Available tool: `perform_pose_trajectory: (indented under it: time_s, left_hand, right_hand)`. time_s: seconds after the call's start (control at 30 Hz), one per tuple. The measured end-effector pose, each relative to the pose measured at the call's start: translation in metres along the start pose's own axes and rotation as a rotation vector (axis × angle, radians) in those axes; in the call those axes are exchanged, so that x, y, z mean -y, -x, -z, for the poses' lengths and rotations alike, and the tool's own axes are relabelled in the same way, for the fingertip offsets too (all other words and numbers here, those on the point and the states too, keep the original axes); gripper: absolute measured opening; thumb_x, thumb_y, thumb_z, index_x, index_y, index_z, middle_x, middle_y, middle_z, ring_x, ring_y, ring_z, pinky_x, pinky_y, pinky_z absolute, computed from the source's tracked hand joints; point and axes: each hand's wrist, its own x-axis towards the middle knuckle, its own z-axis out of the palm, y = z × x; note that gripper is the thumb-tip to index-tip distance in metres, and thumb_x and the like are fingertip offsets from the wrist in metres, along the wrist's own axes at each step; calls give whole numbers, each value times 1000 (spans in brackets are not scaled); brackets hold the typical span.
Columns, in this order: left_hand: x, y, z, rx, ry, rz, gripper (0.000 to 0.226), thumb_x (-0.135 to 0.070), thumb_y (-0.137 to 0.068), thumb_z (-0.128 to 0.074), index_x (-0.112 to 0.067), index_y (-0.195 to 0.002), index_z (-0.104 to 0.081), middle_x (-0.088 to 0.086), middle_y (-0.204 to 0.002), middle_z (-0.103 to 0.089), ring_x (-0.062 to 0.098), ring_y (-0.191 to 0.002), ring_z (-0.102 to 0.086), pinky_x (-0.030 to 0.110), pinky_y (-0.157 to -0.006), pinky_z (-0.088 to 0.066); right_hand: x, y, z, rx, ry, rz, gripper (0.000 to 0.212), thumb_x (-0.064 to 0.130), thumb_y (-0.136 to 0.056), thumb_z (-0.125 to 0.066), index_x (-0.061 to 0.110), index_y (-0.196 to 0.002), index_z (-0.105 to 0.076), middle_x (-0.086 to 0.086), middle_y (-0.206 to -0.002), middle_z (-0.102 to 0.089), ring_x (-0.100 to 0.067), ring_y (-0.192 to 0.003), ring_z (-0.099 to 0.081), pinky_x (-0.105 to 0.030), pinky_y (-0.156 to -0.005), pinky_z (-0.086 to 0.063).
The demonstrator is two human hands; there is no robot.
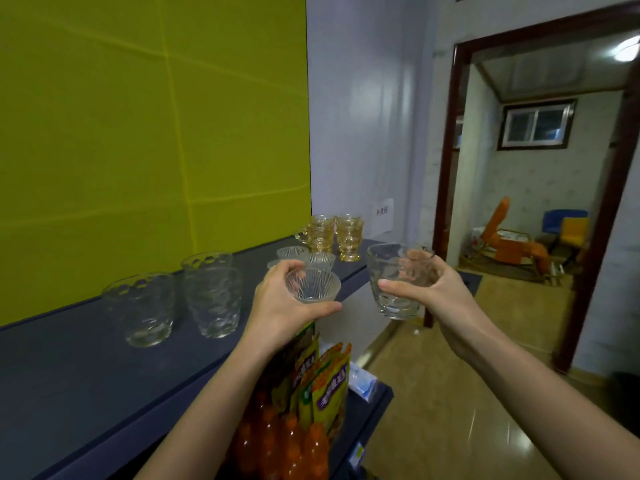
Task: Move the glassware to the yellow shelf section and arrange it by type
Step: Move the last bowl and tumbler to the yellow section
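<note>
My left hand [277, 303] grips a small ribbed clear glass bowl [312, 285] just above the front edge of the dark shelf [69, 368]. My right hand [436, 289] holds a clear dimpled tumbler [391, 282] in the air, off the shelf's right end. Three matching dimpled tumblers [145, 308] stand on the shelf in front of the yellow back panel [138, 133]. Further right on the shelf sit more ribbed bowls [320, 260] and two amber glass mugs [332, 233].
Below the shelf a lower tier holds orange drink bottles [287, 441] and snack packets [325, 379]. To the right is a glossy floor [450, 393] and a doorway [450, 168] into another room with chairs.
</note>
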Motion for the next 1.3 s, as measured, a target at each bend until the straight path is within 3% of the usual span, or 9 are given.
perform_pose_trajectory:
  time_s: [0.17,0.33,0.53,0.6,0.77,0.9,1.13,1.2,1.3]
  left_hand:
    - [18,-43,-31,-46,-89,61,78,-30,-55,-85,-15,-122,-49,3,-122,-55,15,-113,-48,22,-86,-34]
    - [40,-71,-50,-86,-236,129,81,-34,-55,-85,-13,-124,-47,6,-125,-51,20,-117,-47,26,-92,-36]
    - [55,-90,-65,-153,-341,165,83,-34,-56,-84,-12,-126,-45,6,-126,-46,19,-118,-46,23,-95,-33]
    - [57,-94,-69,-173,-373,180,84,-35,-56,-83,-12,-127,-44,5,-127,-44,19,-118,-46,21,-93,-32]
    - [63,-102,-75,-232,-444,223,84,-37,-60,-81,-13,-130,-42,2,-130,-42,19,-121,-46,22,-93,-32]
    - [64,-105,-77,-263,-539,224,80,-39,-65,-77,-13,-131,-40,1,-135,-45,20,-124,-43,27,-98,-32]
    - [64,-95,-77,-269,-672,232,86,-48,-70,-69,-19,-140,-28,-2,-143,-40,18,-130,-40,40,-101,-40]
    - [61,-85,-72,-297,-703,210,84,-49,-69,-68,-19,-138,-29,-3,-139,-42,16,-127,-41,39,-99,-41]
    - [52,-61,-59,-377,-742,141,68,-47,-70,-69,-18,-126,-43,-3,-122,-54,14,-114,-50,26,-91,-40]
  right_hand:
    - [-15,-50,6,48,-26,7,90,35,-34,-84,18,-117,-53,-2,-114,-64,-17,-109,-59,-37,-101,-45]
    - [-31,-90,3,169,-79,16,71,14,-56,-83,15,-120,-51,-2,-113,-62,-11,-97,-59,-21,-82,-47]
    - [-41,-140,-4,342,-142,67,64,19,-46,-81,26,-104,-54,8,-109,-63,5,-89,-61,-7,-71,-49]
    - [-43,-154,-9,401,-168,86,73,26,-38,-79,25,-107,-55,10,-108,-64,7,-87,-63,-8,-73,-50]
    - [-48,-183,-25,516,-203,89,90,32,-36,-81,20,-120,-52,5,-118,-62,-9,-109,-59,-26,-96,-45]
    - [-50,-195,-38,611,-260,106,90,27,-39,-80,17,-124,-50,6,-117,-62,-5,-107,-60,-17,-86,-50]
    - [-43,-201,-68,755,-367,104,83,17,-49,-78,14,-126,-46,0,-123,-58,-9,-111,-57,-23,-93,-47]
    - [-41,-198,-80,795,-410,90,80,9,-55,-79,11,-128,-45,-1,-123,-58,-11,-112,-58,-19,-89,-50]
    - [-41,-190,-101,841,-459,69,73,-1,-62,-77,11,-126,-44,-2,-122,-57,-10,-110,-58,-20,-91,-49]
